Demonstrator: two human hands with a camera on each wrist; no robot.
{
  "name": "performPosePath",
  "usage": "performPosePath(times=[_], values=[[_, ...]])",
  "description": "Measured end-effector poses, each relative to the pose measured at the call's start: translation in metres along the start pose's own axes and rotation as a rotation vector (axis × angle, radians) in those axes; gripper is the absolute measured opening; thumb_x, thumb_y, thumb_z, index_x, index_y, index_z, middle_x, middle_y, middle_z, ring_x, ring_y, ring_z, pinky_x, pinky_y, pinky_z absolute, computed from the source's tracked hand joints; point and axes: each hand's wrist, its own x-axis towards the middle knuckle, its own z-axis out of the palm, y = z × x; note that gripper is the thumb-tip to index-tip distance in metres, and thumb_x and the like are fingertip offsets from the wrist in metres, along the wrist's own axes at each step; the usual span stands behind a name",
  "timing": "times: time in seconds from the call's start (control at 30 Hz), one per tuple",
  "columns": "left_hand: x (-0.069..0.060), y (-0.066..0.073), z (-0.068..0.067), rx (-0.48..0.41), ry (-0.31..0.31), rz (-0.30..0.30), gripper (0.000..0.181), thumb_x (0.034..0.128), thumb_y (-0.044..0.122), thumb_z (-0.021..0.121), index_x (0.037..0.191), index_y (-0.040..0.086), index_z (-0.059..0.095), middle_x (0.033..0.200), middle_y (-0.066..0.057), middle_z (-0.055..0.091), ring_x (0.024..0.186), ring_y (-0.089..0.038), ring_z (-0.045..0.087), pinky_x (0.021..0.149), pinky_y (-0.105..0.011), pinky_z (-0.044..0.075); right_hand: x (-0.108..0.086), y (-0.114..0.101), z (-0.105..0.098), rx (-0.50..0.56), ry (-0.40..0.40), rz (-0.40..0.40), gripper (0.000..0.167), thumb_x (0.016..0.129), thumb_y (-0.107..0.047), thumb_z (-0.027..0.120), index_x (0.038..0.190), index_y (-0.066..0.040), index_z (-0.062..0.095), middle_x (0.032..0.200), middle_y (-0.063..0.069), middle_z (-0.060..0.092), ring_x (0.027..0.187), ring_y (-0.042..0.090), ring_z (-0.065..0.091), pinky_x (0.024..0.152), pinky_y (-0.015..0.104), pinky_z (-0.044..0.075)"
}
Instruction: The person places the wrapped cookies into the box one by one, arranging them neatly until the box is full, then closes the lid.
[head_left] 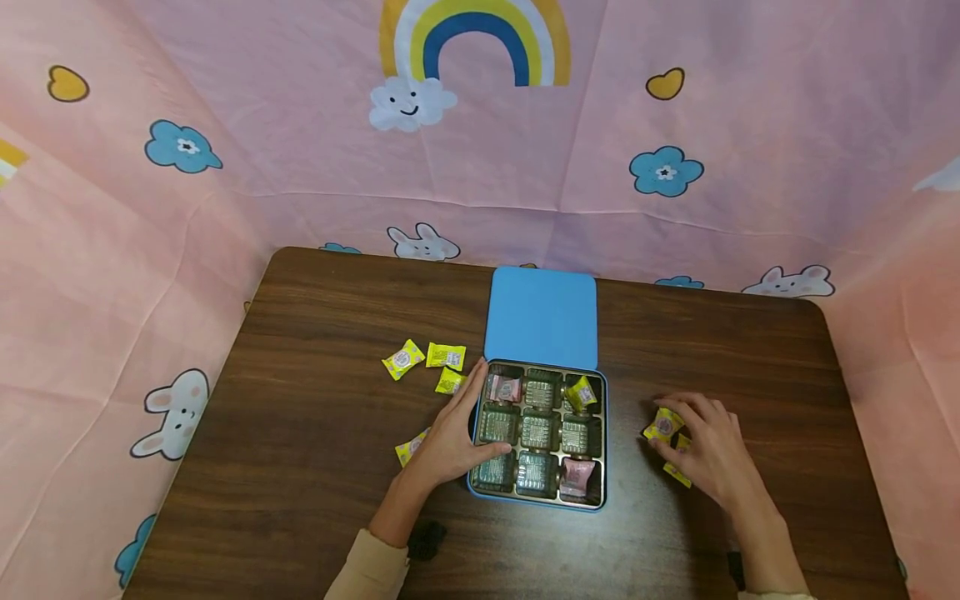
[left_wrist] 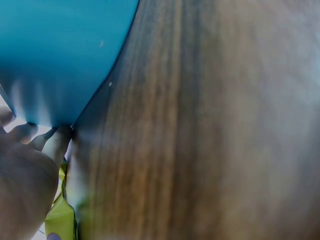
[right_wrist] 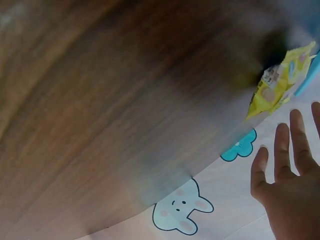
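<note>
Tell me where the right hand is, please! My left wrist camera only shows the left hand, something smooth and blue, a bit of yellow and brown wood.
Observer: The right hand is at two small yellow wrapped sweets, to the right of a square blue box.
Operator: Ooh, anything inside the box?
Observer: Yes, two pink wrapped sweets and a yellow one.
Operator: What's behind the brown wooden table?
Observer: A pink fabric cloth with a big rainbow on it.

I can read nothing: print (head_left: 403,361) on the yellow packets (head_left: 446,356) left of the tin (head_left: 537,431) is too small.
</note>
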Motion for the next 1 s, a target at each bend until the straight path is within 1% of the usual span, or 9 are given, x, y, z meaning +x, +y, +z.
performPosePath(times=[0.17, 0.37, 0.53, 0.67, 0.8, 0.9, 1.0], values=[[-0.001, 0.000, -0.001, 0.003, 0.005, 0.000, 0.114, 0.0804, 0.038, 0.084, 0.162, 0.026, 0.004, 0.167, 0.006, 0.002, 0.151, -0.026, 0.013, 0.107, -0.065, 0.032, -0.002, -0.001, 0.003, -0.017, -0.031, 0.019, 0.059, 0.067, -0.025, 0.091, 0.119, -0.011, 0.067, 0.116, 0.012, 0.061, 0.100, 0.038, 0.056, 0.075, 0.052, 0.037], [-0.001, 0.001, -0.001, 0.006, 0.004, 0.004, 0.114, 0.0805, 0.039, 0.084, 0.162, 0.026, 0.005, 0.167, 0.005, 0.003, 0.151, -0.029, 0.014, 0.105, -0.066, 0.034, -0.006, -0.003, 0.006, -0.023, -0.061, 0.053, 0.060, 0.066, -0.021, 0.092, 0.119, -0.011, 0.067, 0.118, 0.013, 0.059, 0.101, 0.039, 0.057, 0.077, 0.056, 0.037], [0.000, 0.001, 0.000, 0.013, 0.001, -0.005, 0.115, 0.0800, 0.041, 0.084, 0.162, 0.027, 0.004, 0.167, 0.005, 0.002, 0.151, -0.027, 0.013, 0.106, -0.065, 0.034, -0.007, -0.001, 0.008, -0.019, -0.054, 0.053, 0.058, 0.066, -0.018, 0.092, 0.119, -0.011, 0.068, 0.118, 0.013, 0.059, 0.102, 0.039, 0.057, 0.077, 0.057, 0.037], [-0.001, 0.001, 0.000, 0.011, 0.008, 0.005, 0.115, 0.0799, 0.038, 0.084, 0.162, 0.027, 0.005, 0.167, 0.003, 0.003, 0.151, -0.027, 0.013, 0.106, -0.065, 0.033, -0.008, 0.000, 0.010, -0.019, -0.030, 0.032, 0.057, 0.065, -0.015, 0.092, 0.117, -0.011, 0.069, 0.119, 0.014, 0.059, 0.102, 0.039, 0.057, 0.075, 0.057, 0.038], [-0.001, 0.001, 0.000, 0.009, 0.009, 0.008, 0.114, 0.0800, 0.037, 0.084, 0.162, 0.027, 0.005, 0.167, 0.004, 0.003, 0.151, -0.026, 0.014, 0.106, -0.065, 0.034, -0.009, 0.001, 0.012, -0.020, -0.017, 0.024, 0.058, 0.064, -0.015, 0.093, 0.117, -0.012, 0.069, 0.118, 0.014, 0.058, 0.100, 0.040, 0.056, 0.073, 0.054, 0.038], [-0.001, 0.001, 0.000, 0.009, 0.006, 0.006, 0.115, 0.0800, 0.038, 0.084, 0.162, 0.027, 0.005, 0.167, 0.005, 0.003, 0.151, -0.025, 0.014, 0.106, -0.064, 0.034, -0.008, 0.002, 0.013, -0.009, -0.015, 0.025, 0.058, 0.064, -0.015, 0.093, 0.117, -0.013, 0.069, 0.118, 0.013, 0.058, 0.100, 0.039, 0.056, 0.074, 0.054, 0.037], [-0.001, 0.001, -0.001, 0.007, 0.004, 0.009, 0.115, 0.0801, 0.038, 0.084, 0.162, 0.026, 0.005, 0.167, 0.002, 0.004, 0.151, -0.026, 0.014, 0.106, -0.064, 0.034, -0.008, 0.002, 0.014, 0.009, -0.013, 0.024, 0.056, 0.065, -0.013, 0.091, 0.117, -0.013, 0.069, 0.117, 0.013, 0.058, 0.101, 0.038, 0.057, 0.077, 0.056, 0.036]])
